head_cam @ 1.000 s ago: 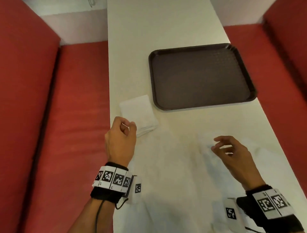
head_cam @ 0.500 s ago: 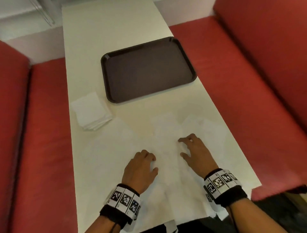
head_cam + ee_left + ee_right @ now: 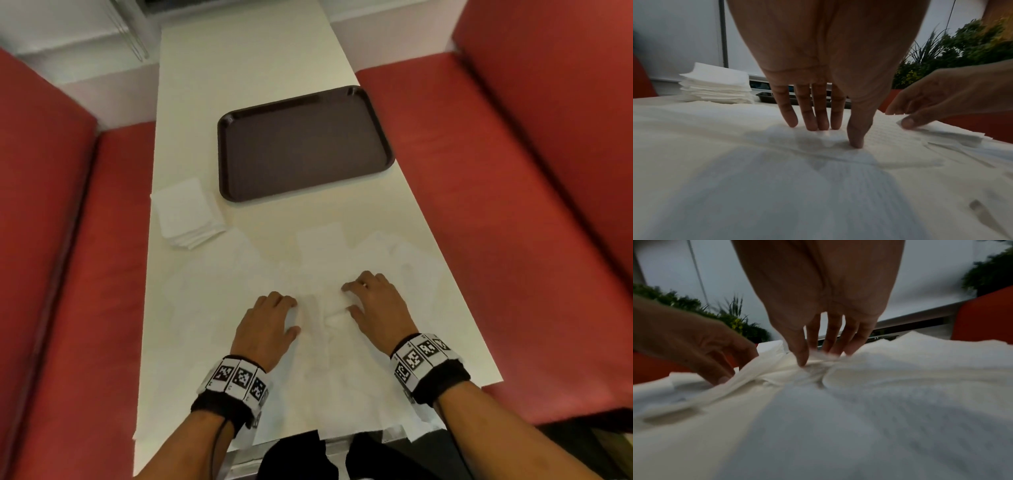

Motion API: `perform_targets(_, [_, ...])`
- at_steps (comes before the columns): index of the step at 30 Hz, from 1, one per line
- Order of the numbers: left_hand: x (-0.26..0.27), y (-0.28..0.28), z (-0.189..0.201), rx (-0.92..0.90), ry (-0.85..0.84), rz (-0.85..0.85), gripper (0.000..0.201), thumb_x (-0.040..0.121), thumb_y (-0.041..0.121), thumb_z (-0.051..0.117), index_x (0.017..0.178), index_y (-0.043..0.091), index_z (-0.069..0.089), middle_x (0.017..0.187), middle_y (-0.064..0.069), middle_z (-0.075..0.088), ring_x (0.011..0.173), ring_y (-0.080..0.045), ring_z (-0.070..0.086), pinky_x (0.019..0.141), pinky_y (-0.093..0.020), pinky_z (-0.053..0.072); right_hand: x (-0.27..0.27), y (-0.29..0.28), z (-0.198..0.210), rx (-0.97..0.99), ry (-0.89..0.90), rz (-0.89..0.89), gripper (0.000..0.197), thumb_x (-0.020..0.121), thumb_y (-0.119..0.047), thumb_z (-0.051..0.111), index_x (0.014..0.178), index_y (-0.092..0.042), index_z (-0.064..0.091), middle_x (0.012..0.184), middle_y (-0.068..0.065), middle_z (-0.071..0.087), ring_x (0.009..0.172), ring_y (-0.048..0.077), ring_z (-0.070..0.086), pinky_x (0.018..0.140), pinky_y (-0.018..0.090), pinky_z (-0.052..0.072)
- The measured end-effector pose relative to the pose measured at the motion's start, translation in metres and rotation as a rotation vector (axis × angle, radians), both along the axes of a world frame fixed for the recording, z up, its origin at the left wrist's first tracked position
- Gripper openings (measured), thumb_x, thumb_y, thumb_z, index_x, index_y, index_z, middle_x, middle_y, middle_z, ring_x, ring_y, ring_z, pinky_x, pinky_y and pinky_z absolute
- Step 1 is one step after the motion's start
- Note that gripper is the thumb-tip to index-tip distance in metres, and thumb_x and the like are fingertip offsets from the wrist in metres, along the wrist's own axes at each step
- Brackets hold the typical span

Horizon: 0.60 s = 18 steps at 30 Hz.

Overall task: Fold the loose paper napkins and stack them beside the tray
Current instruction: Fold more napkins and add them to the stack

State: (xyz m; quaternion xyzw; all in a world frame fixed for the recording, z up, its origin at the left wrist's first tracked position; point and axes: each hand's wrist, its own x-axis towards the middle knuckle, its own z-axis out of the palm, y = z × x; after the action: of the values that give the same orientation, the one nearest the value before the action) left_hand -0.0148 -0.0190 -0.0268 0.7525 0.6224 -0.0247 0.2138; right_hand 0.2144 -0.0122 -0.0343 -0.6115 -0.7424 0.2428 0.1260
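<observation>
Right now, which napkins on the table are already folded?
The stack of folded napkins left of the tray: small, squared and layered. The loose napkins under both hands lie spread flat.

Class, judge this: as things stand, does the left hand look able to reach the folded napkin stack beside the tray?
Probably yes. The left hand rests on loose napkins, and nothing stands between it and the stack on its own side of the table.
</observation>
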Motion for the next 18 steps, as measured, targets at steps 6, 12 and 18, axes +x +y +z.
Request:
perform_targets(6, [0.0, -0.004, -0.005, 0.047, -0.027, 0.009, 0.044, 0.092, 0.034, 0.065, 0.133, 0.021, 0.055, 0.129, 0.003, 0.054, 0.117, -0.021, 0.052, 0.092, -0.036, 0.047, 0.01, 0.002, 0.0, 0.258, -0.081, -0.027, 0.027, 0.07, -0.003, 0.081, 0.089, -0.02, 0.073, 0.087, -0.002, 0.064, 0.078, 0.022, 0.057, 0.066, 0.032, 0.045])
perform_targets(12, [-0.002, -0.003, 0.001, 0.074, 0.003, -0.015, 0.04, 0.093, 0.029, 0.062, 0.132, 0.021, 0.057, 0.127, 0.002, 0.058, 0.112, -0.023, 0.055, 0.088, -0.036, 0.045, 0.014, 0.008, 0.027, 0.46, -0.091, -0.148, 0.026, 0.074, -0.007, 0.08, 0.089, -0.027, 0.073, 0.087, 0.0, 0.052, 0.079, 0.022, 0.047, 0.068, 0.034, 0.037])
perform_targets(18, [0.014, 0.023, 0.049, 0.244, -0.486, 0.391, 0.026, 0.103, 0.035, 0.048, 0.119, 0.021, 0.064, 0.117, 0.006, 0.064, 0.108, -0.013, 0.059, 0.093, -0.027, 0.046, 0.02, 0.007, 0.079, 0.609, 0.285, -0.037, 0.022, 0.089, -0.01, 0.056, 0.1, -0.018, 0.074, 0.075, 0.0, 0.053, 0.068, 0.016, 0.05, 0.069, 0.028, 0.037])
